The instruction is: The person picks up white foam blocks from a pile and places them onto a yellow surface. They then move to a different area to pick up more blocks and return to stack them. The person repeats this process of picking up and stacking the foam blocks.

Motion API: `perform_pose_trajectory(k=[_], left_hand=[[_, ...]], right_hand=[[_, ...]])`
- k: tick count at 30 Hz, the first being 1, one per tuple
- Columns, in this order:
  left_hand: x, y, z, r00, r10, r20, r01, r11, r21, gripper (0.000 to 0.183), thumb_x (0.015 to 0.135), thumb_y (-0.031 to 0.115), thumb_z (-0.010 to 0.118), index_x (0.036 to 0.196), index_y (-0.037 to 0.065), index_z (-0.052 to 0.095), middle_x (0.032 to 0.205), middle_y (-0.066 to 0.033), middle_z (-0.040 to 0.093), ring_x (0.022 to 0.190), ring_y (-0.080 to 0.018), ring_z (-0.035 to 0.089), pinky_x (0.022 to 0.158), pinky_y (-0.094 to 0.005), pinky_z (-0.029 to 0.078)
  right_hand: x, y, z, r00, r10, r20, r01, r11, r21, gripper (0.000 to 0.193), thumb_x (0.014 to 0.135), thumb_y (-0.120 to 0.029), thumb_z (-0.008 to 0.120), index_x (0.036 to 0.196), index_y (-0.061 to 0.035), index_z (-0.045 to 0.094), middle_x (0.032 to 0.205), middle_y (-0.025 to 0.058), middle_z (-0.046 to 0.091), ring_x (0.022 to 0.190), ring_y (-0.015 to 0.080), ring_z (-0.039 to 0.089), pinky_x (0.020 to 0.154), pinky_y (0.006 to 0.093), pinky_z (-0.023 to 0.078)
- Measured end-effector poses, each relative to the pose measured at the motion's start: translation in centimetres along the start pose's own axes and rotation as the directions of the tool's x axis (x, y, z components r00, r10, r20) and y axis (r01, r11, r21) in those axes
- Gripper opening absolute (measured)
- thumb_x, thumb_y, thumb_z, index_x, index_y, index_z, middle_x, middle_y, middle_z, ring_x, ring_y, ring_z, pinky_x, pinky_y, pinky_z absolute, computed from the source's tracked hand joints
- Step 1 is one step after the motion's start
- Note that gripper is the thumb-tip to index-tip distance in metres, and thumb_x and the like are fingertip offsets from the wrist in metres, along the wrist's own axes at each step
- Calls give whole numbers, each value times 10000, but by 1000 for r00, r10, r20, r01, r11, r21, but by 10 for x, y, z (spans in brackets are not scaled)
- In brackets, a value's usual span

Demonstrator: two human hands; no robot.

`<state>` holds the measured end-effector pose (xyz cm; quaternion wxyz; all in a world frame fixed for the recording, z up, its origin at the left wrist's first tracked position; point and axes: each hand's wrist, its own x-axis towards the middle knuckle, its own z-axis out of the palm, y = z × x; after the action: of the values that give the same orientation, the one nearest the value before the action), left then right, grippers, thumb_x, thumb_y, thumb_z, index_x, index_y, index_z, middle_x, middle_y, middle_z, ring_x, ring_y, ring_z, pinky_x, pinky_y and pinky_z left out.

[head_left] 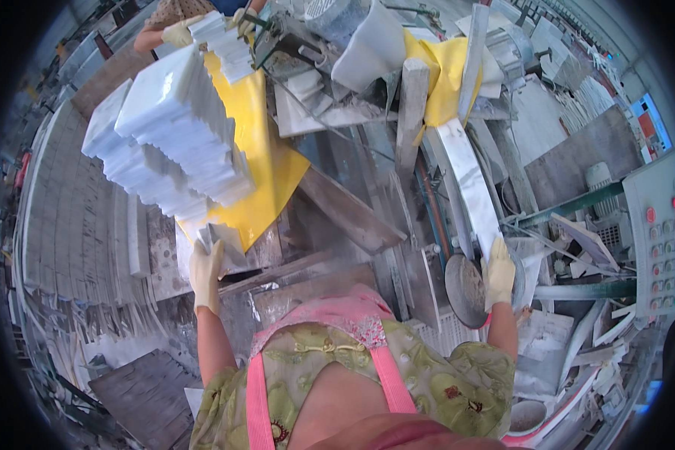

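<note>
My left hand (206,274), in a pale glove, is closed on the near end of a small stack of grey-white stone strips (223,241). Beneath that stack lies a yellow sheet (266,187), with a tall pile of white marble tiles (176,124) just beyond. At the right, my right hand (499,276), gloved too, rests its straight fingers against the near end of a long white marble strip (466,172). The strip lies lengthwise on a narrow machine track, its far end under a yellow cloth (442,75). A round grey disc (466,291) sits beside my right hand.
Across the bench a co-worker's gloved hands (180,34) hold stacked marble pieces (223,46). A control panel (658,232) with buttons stands at the far right. Wooden boards (349,210) lie between my hands, and broken stone offcuts (544,337) are at the lower right.
</note>
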<state>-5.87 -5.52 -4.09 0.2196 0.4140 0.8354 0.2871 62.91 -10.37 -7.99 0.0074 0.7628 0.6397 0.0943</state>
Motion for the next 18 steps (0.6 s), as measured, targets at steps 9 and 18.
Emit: perform_pose_trajectory(k=[9, 18], left_hand=[[24, -12, 2, 960, 278, 29, -279, 957, 79, 541, 882, 389, 648, 1284, 28, 625, 1091, -251, 720, 1032, -403, 698, 900, -480, 525], [25, 28, -28, 979, 37, 199, -54, 995, 81, 509, 900, 422, 530, 1010, -47, 692, 886, -193, 737, 695, -297, 745, 682, -389, 564]], right_hand=[[38, -127, -98, 905, 228, 360, -392, 115, 913, 385, 977, -251, 694, 1228, 39, 675, 1072, 78, 721, 923, 160, 665, 829, 324, 524], [7, -453, -120, 873, -467, 138, -309, -313, 898, 434, 989, -277, 674, 1241, 74, 639, 1129, 103, 701, 997, 157, 670, 900, 309, 514]])
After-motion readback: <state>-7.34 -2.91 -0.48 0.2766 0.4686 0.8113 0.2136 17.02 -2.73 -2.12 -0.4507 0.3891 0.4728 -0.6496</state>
